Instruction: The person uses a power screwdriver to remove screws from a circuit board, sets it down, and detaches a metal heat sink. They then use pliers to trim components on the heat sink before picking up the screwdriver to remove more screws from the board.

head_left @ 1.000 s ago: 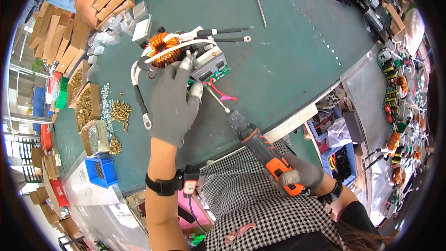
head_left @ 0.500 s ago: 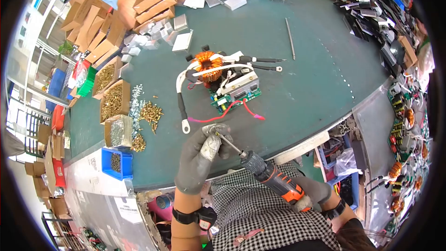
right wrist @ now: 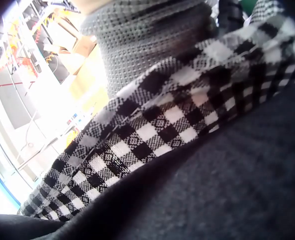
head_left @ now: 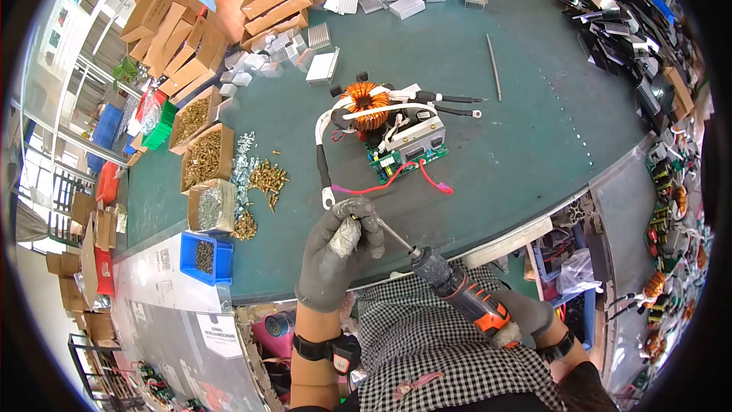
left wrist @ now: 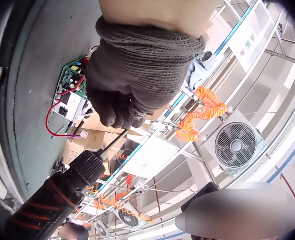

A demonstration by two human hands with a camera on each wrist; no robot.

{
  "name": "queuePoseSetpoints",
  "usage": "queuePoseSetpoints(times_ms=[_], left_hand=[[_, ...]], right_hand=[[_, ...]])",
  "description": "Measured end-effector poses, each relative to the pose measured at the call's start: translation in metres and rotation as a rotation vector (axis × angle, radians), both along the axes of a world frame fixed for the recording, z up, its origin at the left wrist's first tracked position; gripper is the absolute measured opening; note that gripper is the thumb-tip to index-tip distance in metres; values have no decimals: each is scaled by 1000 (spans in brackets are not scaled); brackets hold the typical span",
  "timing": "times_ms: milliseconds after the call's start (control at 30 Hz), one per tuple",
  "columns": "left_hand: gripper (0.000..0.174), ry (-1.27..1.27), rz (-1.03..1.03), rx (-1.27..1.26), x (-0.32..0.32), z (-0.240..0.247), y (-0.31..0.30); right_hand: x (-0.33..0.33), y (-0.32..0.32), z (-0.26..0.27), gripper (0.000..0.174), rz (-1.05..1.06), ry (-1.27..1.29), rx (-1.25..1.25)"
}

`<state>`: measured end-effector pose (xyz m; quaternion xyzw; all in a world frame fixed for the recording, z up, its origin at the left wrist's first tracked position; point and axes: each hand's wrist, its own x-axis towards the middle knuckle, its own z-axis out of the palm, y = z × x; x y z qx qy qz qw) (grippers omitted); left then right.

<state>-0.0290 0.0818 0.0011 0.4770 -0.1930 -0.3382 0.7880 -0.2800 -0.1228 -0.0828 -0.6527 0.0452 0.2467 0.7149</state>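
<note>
My left hand (head_left: 329, 259), in a dark grey glove with whitened thumb, has its fingers curled beside the tip of the driver bit (head_left: 395, 235). A small brass-coloured piece shows between thumb and forefinger; I cannot tell its exact kind. My right hand (head_left: 524, 314), also gloved, grips the black and orange electric screwdriver (head_left: 465, 297), angled up and left in front of the checked apron. Beyond the left hand lies a green circuit board (head_left: 436, 156) with a silver heat sink (head_left: 415, 137), a copper-wound ring coil (head_left: 366, 105), white and red wires, and a lug-ended cable (head_left: 324, 168).
Left on the green table are heaps of brass screws (head_left: 268, 177), cardboard boxes of small hardware (head_left: 206, 159) and a blue bin (head_left: 194, 258). Heat sinks (head_left: 408, 6) are piled behind. A thin metal rod (head_left: 494, 69) lies at the right, with black parts (head_left: 621, 46) beyond.
My left hand has left the circuit board and come back towards me to the bit's tip. The screwdriver has moved off the board too. The head view has shifted, showing more of the table's back.
</note>
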Motion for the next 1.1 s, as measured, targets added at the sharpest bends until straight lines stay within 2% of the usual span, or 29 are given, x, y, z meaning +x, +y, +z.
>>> queuePoseSetpoints(times_ms=[133, 200, 267, 333, 433, 467, 533, 567, 633, 700, 767, 867, 967, 1100], left_hand=[[30, -25, 32, 49, -2, -3, 4], [27, -86, 42, 93, 0, -3, 14], [23, -295, 17, 178, 7, -5, 39], [30, -594, -60, 470, 10, 7, 73], [32, -587, -349, 1037, 8, 38, 97], [31, -755, -254, 1160, 5, 40, 96], [29, -1085, -45, 1391, -6, 38, 90], [27, -1101, 37, 1277, -11, 37, 78], [22, -1122, 206, 1044, -21, 35, 36], [23, -1490, 238, 928, -25, 26, -6], [33, -1563, 191, 869, -21, 5, -37], [44, -1586, 156, 1116, -21, -17, -74], [52, -1502, 95, 1325, -11, -38, -93], [62, -1526, 109, 1410, -12, -46, -98]], right_hand=[[1, -1, 3, 74, 11, 75, 3], [-3, 2, 8, 71, -96, 67, -30], [-7, -2, 9, 68, -168, 54, -21], [-9, -7, 2, 66, -205, 38, 32], [-16, -9, -10, 65, -404, 45, 279], [-14, -11, -6, 61, -431, 45, 315], [-10, -15, -3, 76, -521, 97, 322], [-10, -15, -4, 84, -563, 125, 324], [-6, -12, -9, 81, -616, 112, 379], [-1, -10, 0, 80, -657, 144, 438], [-3, -6, 0, 78, -685, 154, 395], [-4, -5, -4, 78, -687, 146, 312], [-6, -9, -4, 57, -657, 115, 315], [-6, -13, -8, 56, -633, 125, 350]])
